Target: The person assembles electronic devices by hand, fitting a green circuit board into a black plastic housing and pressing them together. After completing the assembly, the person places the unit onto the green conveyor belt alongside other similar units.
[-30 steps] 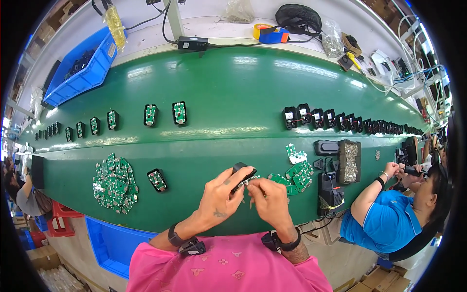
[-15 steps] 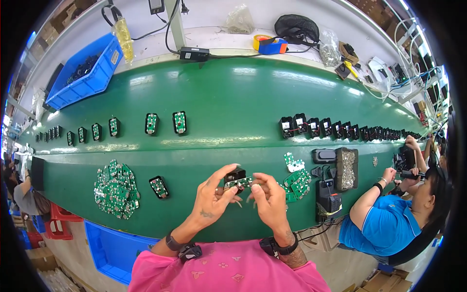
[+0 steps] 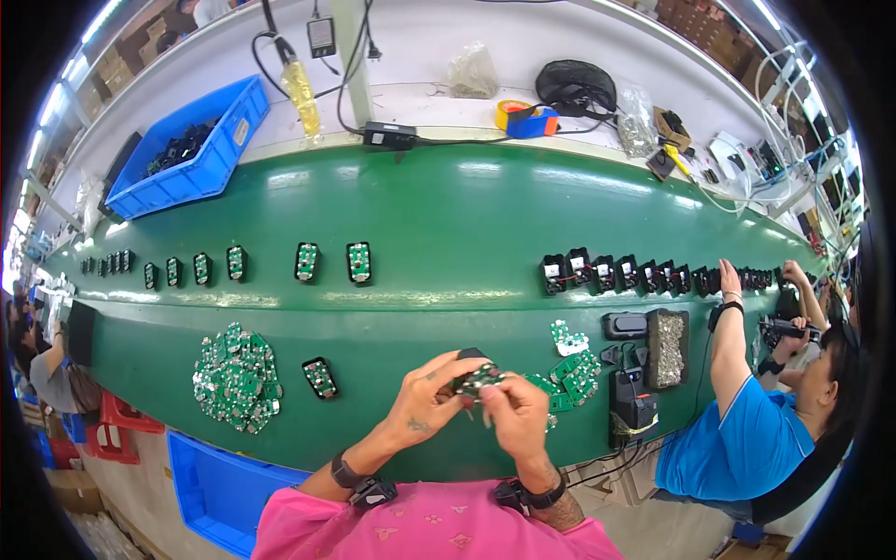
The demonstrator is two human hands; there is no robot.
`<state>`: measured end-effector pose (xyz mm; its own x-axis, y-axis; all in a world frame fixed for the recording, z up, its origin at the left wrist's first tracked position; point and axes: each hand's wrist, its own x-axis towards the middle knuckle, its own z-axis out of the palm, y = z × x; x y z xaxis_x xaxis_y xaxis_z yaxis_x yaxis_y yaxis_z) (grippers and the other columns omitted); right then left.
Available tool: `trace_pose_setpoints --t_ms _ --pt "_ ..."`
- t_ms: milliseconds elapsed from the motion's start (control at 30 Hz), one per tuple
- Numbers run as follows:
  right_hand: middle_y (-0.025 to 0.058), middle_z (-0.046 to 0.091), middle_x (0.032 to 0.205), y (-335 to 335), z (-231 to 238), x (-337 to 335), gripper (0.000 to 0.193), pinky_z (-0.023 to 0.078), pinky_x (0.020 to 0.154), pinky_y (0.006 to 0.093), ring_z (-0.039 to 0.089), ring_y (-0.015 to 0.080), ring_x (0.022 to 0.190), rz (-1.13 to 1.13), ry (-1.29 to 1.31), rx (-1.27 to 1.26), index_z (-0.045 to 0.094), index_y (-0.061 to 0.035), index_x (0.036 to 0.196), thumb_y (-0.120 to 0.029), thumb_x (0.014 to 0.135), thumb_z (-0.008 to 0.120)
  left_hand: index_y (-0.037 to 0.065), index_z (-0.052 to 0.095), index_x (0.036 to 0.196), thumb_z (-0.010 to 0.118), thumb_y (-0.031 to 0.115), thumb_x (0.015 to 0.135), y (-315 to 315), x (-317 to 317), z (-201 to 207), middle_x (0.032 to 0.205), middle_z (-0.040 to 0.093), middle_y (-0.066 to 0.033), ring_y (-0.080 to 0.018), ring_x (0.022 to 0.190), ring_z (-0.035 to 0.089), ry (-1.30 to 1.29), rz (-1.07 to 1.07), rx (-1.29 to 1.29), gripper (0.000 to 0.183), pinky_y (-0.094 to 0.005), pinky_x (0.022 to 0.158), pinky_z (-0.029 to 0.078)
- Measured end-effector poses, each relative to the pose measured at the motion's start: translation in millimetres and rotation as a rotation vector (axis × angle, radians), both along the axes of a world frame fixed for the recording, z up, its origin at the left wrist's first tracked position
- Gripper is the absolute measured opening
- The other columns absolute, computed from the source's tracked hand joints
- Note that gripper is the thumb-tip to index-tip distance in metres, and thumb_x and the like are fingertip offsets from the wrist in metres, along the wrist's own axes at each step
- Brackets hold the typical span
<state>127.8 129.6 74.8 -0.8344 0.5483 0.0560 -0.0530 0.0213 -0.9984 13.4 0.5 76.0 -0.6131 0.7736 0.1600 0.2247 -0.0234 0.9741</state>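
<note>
My left hand (image 3: 422,403) is closed round a small black plastic housing (image 3: 470,356), tilted above the near part of the bench. A green circuit board (image 3: 481,378) lies at the housing's open side. My right hand (image 3: 516,413) pinches the board's right end with thumb and fingers; how far the board sits inside I cannot tell. To the left of my hands lies one housing with a board in it (image 3: 319,378), and beyond it a heap of loose green boards (image 3: 238,381). A smaller pile of boards (image 3: 571,375) is just right of my right hand.
Housings with boards (image 3: 359,262) stand in a row at far left; open black housings (image 3: 579,265) line the far right. A tray of small metal parts (image 3: 666,350) and a black device (image 3: 634,408) sit right. A co-worker in blue (image 3: 770,448) reaches over the bench. Blue bin (image 3: 191,177) behind.
My right hand has closed in on the board's end, and the housing has turned and tilted in my left hand. The co-worker's arm has stretched toward the housing row. The view has shifted slightly.
</note>
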Motion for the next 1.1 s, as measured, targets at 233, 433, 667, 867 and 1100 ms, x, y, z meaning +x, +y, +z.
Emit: trace_pose_setpoints --t_ms 233,433,667,867,1100 --pt "0.007 0.055 0.061 25.3 21.5 11.9 0.021 0.036 0.048 0.0309 0.051 0.0146 0.051 0.201 -0.216 0.294 0.06 0.0011 0.073 -0.01 0.089 0.068 0.005 0.063 0.127 0.062 -0.009 0.085 11.4 -2.2 -7.2 0.132 0.058 -0.0168 -0.0234 0.107 0.067 0.057 -0.022 0.027 0.045 -0.0299 0.082 0.059" --pt "0.0095 0.057 0.059 17.0 29.6 -7.5 0.023 0.038 0.048 0.0325 0.052 0.0158 0.049 0.071 -0.231 0.366 0.062 0.0013 0.073 -0.013 0.089 0.069 0.002 0.06 0.129 0.05 -0.013 0.086 7.7 1.6 0.4 0.126 0.064 -0.0161 -0.0223 0.107 0.066 0.148 0.105 0.022 0.046 -0.0319 0.086 0.058" --pt "0.0095 0.063 0.062 13.6 18.2 -7.9 0.019 0.041 0.048 0.0279 0.056 0.013 0.051 -0.012 -0.282 0.385 0.066 0.0021 0.081 -0.014 0.09 0.071 -0.001 0.052 0.133 0.052 -0.001 0.096 3.7 -1.4 -0.7 0.118 0.062 -0.0174 -0.0243 0.083 0.072 -0.386 -0.01 0.039 0.037 -0.0315 0.066 0.064" --pt "0.0186 0.068 0.089 0.3 12.3 -14.1 0.033 0.053 0.064 0.0362 0.068 0.0281 0.071 -0.04 -0.194 0.327 0.056 0.0022 0.125 -0.013 0.097 0.06 -0.001 0.051 0.128 0.052 0.008 0.101 13.4 7.1 -3.3 0.112 0.063 -0.0193 -0.0221 0.067 0.071 -0.397 0.091 0.036 0.029 -0.0267 0.05 0.058" --pt "0.0228 0.067 0.098 -1.0 5.6 -19.3 0.037 0.054 0.074 0.0412 0.069 0.0375 0.083 -0.02 -0.116 0.432 0.05 0.001 0.136 -0.014 0.102 0.05 0.001 0.047 0.127 0.051 0.009 0.101 16.2 3.6 -7.4 0.105 0.063 -0.0171 -0.0201 0.061 0.069 -0.437 0.099 0.044 0.027 -0.0257 0.049 0.058"
